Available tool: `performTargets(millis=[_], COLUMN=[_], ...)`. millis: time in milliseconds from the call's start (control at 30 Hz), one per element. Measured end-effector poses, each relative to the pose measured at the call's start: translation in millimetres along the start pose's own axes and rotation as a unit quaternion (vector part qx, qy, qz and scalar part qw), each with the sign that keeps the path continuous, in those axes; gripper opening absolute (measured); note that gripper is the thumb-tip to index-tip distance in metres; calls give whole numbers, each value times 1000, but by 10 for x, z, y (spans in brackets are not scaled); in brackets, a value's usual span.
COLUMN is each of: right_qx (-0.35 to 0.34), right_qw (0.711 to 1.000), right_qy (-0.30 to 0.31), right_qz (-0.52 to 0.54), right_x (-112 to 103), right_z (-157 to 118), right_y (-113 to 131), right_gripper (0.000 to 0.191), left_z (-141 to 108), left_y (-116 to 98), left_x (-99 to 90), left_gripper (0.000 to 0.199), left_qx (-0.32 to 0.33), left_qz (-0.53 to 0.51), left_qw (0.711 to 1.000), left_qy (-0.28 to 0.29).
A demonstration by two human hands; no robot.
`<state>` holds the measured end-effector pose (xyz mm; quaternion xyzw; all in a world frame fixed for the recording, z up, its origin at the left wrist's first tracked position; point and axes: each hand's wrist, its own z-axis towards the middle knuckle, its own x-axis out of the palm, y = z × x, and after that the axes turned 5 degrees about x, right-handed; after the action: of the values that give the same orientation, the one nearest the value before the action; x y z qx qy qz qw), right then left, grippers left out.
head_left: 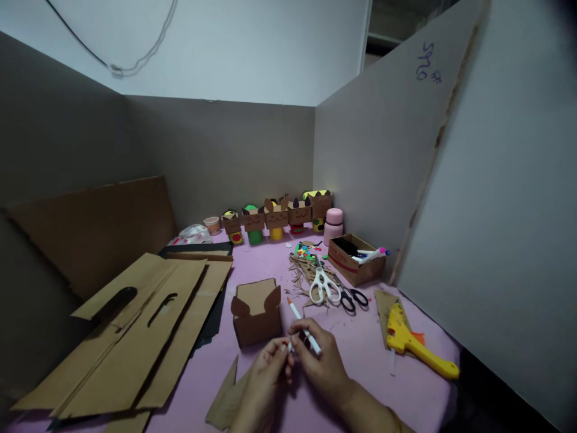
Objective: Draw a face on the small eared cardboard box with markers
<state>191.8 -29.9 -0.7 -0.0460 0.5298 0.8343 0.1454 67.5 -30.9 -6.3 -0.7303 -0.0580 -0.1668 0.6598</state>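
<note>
My right hand [322, 355] is closed around a slim white marker [296, 311] with an orange tip pointing up and away from me. The fingers of my left hand [269, 364] are pinched together and meet those of my right hand. A small whitish piece shows between the fingertips, too hidden to name. Just beyond my left hand stands an open brown cardboard box [256, 325] with two ear-like flaps on its top corners. A cut cardboard scrap [225, 397] lies beside my left wrist.
Flat cardboard sheets [135, 337] cover the left side. White scissors [322, 285], black-handled scissors [349, 297], paper scraps [303, 269] and a pen box [351, 267] lie ahead right. A yellow glue gun [417, 349] is at right. Several box-headed figures [276, 219] and a pink bottle [333, 227] stand behind.
</note>
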Motion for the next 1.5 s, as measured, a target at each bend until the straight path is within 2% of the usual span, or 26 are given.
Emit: performTargets(millis=[233, 467, 567, 733, 833, 967, 1033, 1133, 1233, 1333, 1400, 1500], right_qx=[-1, 53, 64, 62, 59, 35, 15, -9, -27, -31, -28, -19], right_qw=[1000, 995, 992, 993, 993, 992, 990, 988, 987, 987, 987, 989], right_qy=[18, -80, -104, -101, -95, -98, -97, -88, -77, -84, -93, -98], right_qz=[2, 14, 14, -6, -27, -75, -102, -130, -140, -135, -127, -109], right_x=[28, -57, -78, -60, -57, -65, -55, -11, 29, 10, -26, -60], right_z=[-14, 55, 80, 86, 96, 224, 343, 500, 528, 444, 381, 332], right_y=[-3, -105, -134, -207, -282, -344, -350, -362, -394, -423, -425, -410], right_gripper=[10, 15, 16, 14, 13, 22, 24, 25, 25, 24, 24, 23], left_z=[-19, -30, -72, -195, -233, -175, -114, -30, 23, 64, 90, 125], left_y=[65, 51, 25, -45, -94, -176, -226, -290, -320, -348, -412, -606], left_x=[4, -35, -28, -11, -62, -230, -321, -418, -491, -588, -656, -710], left_gripper=[51, 56, 48, 31, 25, 28, 29, 29, 32, 43, 60, 92], left_qx=[7, 36, 53, 104, 177, 281, 306, 320, 325, 312, 295, 236], left_qz=[-52, 2, 43, 129, 177, 193, 188, 186, 194, 213, 231, 259], left_qw=[999, 999, 997, 985, 963, 912, 892, 879, 880, 892, 903, 929], left_qy=[-10, -23, -28, -40, -97, -230, -275, -301, -287, -249, -210, -123])
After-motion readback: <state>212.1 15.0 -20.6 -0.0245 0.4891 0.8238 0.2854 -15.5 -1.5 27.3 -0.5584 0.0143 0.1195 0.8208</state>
